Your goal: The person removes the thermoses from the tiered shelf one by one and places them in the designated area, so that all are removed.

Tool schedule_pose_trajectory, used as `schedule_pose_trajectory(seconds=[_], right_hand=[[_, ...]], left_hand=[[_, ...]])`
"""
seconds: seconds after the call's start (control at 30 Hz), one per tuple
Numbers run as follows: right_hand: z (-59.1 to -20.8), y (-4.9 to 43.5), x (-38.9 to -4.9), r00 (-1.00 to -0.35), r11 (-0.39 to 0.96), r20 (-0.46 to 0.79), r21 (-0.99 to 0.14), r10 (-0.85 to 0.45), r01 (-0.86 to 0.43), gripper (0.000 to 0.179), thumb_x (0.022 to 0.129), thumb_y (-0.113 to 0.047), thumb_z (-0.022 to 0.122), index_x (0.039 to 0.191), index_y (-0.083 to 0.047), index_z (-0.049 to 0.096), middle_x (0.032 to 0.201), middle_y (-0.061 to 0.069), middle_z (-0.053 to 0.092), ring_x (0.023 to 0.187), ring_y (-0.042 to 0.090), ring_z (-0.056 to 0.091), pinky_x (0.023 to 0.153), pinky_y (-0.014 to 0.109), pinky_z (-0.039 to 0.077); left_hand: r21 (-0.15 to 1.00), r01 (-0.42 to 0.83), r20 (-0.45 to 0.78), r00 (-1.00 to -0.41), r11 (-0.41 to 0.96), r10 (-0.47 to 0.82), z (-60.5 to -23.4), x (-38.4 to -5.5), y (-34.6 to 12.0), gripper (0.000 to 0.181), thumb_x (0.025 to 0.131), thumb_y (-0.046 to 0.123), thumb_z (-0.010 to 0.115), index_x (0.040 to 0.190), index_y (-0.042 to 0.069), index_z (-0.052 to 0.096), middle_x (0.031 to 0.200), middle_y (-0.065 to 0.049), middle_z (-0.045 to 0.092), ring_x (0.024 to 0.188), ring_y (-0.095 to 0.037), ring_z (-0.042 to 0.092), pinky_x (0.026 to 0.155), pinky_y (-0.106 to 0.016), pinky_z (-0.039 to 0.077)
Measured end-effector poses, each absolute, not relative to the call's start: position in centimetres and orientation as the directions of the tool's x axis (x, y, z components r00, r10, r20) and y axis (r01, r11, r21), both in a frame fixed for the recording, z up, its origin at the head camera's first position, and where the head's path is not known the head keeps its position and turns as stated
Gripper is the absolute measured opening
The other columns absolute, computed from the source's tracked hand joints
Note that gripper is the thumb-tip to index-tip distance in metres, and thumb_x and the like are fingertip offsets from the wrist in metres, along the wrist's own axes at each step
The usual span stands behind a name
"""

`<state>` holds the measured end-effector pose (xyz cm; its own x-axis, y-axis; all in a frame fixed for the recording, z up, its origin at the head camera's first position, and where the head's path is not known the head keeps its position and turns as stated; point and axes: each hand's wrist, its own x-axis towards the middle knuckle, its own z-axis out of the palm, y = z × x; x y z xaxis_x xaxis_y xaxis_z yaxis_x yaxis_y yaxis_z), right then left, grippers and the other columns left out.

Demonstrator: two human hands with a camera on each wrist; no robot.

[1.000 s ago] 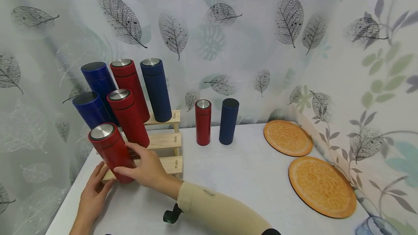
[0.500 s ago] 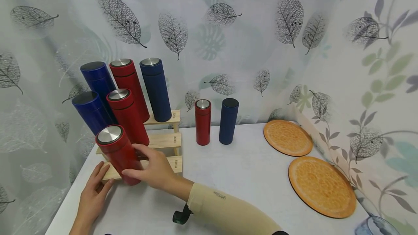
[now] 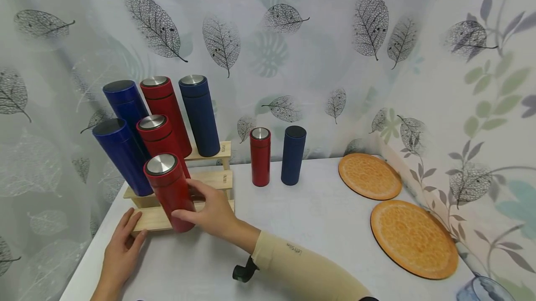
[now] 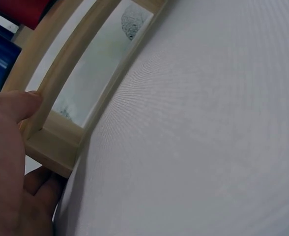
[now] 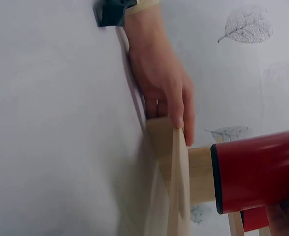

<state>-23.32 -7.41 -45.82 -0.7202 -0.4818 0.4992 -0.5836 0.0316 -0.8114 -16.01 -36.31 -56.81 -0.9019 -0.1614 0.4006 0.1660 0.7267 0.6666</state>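
1. Bottle [image 3: 170, 194], held in hand, was farther right in the head view than half a second and one second earlier; it stood left of centre in the lower half of the frame, over the lowest tier of the wooden stand [image 3: 151, 219].
2. Right hand [image 3: 215, 212] had travelled with it, thumb and fingers grasping its lower part from the right.
3. Blue bottle [image 3: 123, 154], at the left of the frame, now showed down to its base on the middle tier, while a second red bottle [image 3: 161, 140] was more covered.
4. Left hand [image 3: 121, 247] had stayed put, gripping the stand's left end.
5. The held bottle was glossy red and cylindrical, with a silvery disc on its lid, its top toward the upper left; the right wrist view showed its dark-rimmed base apart from the lowest tier.
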Motion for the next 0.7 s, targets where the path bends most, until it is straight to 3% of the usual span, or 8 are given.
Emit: schedule_pose_trajectory(seconds=[0.43, 0.7], right_hand=[[-45.4, -3.8, -24.7, -0.791, -0.007, 0.464, -0.864, -0.398, -0.504, 0.064, 0.094, -0.023, 0.088, 0.152, -0.022, 0.061, 0.132, -0.009, 0.073, 0.119, 0.006, 0.068, 0.099, 0.030, 0.059], [-45.8, -1.9, -25.7, -0.790, 0.022, 0.476, -0.851, -0.386, -0.524, 0.063, 0.094, -0.024, 0.089, 0.150, -0.024, 0.062, 0.131, -0.008, 0.074, 0.118, 0.009, 0.069, 0.100, 0.038, 0.060]], left_hand=[[0.711, 0.161, 0.377, -0.909, 0.684, -0.179, -56.8, -16.1, -36.7, 0.058, 0.108, 0.014, 0.071, 0.161, 0.002, 0.050, 0.172, -0.023, 0.032, 0.154, -0.044, 0.034, 0.097, 0.005, 0.028], [0.736, 0.150, 0.353, -0.917, 0.661, -0.185, -56.8, -16.1, -36.5, 0.059, 0.109, 0.015, 0.070, 0.162, 0.002, 0.049, 0.173, -0.022, 0.031, 0.153, -0.047, 0.034, 0.098, 0.004, 0.028]])
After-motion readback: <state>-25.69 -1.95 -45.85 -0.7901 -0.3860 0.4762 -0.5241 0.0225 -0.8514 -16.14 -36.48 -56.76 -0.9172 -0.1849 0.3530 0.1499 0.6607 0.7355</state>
